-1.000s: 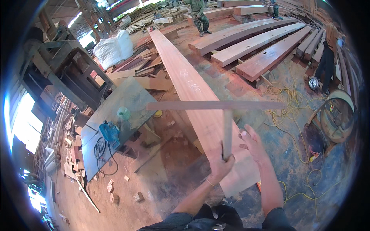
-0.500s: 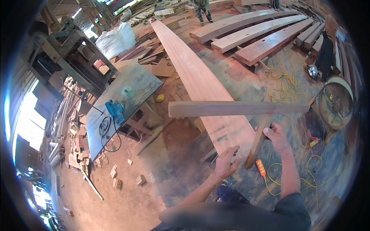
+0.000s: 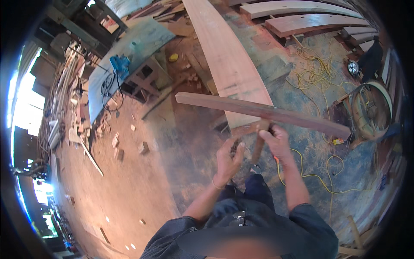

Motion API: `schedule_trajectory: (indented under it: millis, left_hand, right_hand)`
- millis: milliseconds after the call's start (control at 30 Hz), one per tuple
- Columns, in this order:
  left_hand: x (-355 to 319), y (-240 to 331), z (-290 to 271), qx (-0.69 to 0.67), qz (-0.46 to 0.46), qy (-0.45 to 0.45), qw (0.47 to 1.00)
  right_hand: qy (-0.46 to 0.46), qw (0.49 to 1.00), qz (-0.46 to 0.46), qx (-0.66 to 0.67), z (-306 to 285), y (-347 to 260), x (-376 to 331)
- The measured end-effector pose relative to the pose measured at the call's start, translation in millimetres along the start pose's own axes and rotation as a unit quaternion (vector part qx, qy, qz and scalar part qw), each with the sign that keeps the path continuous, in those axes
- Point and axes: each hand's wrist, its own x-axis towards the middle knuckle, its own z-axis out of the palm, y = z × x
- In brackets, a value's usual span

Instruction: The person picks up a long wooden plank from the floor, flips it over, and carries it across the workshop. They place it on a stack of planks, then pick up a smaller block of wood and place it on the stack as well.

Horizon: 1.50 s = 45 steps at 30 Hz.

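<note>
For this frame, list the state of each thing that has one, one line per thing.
Right hand: shut around the stem of the wooden T-piece.
Left hand: fingers curled, beside the stem; contact unclear.
Wooden T-piece: held up off the floor, crossbar roughly level.
Long plank: lying flat.
Blue power tool: resting on the workbench.
Yellow cord: loose, tangled on the floor.
</note>
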Motion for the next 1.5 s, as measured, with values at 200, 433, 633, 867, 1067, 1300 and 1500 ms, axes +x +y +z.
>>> schedule_trajectory:
  millis: [200, 433, 633, 867, 1067, 1300, 1500]
  left_hand:
    - [34, -27, 44, -0.048, -0.025, 0.017, 0.998]
    - [26, -22, 43, -0.145, -0.057, 0.010, 0.988]
    - [26, -54, 28, 0.074, -0.024, -0.027, 0.997]
    - [4, -141, -33, 0.159, -0.235, -0.102, 0.954]
    - [68, -181, 15, 0.077, -0.226, 0.078, 0.968]
    - [136, -183, 63, 0.059, -0.143, 0.105, 0.982]
    - [121, -205, 77, 0.071, -0.094, 0.188, 0.975]
  right_hand:
    - [-0.085, 0.993, -0.037, -0.071, -19, 11, 28]
    - [-0.151, 0.978, -0.080, -0.118, -45, 15, 42]
    - [-0.151, 0.961, -0.108, -0.205, -41, 45, 43]
    - [-0.068, 0.982, -0.129, -0.123, -113, 23, 52]
    - [-0.070, 0.980, -0.177, -0.064, -156, 56, 115]
    - [-0.103, 0.990, -0.092, 0.016, -155, 127, 193]
    - [-0.109, 0.981, -0.156, -0.051, -159, 175, 234]
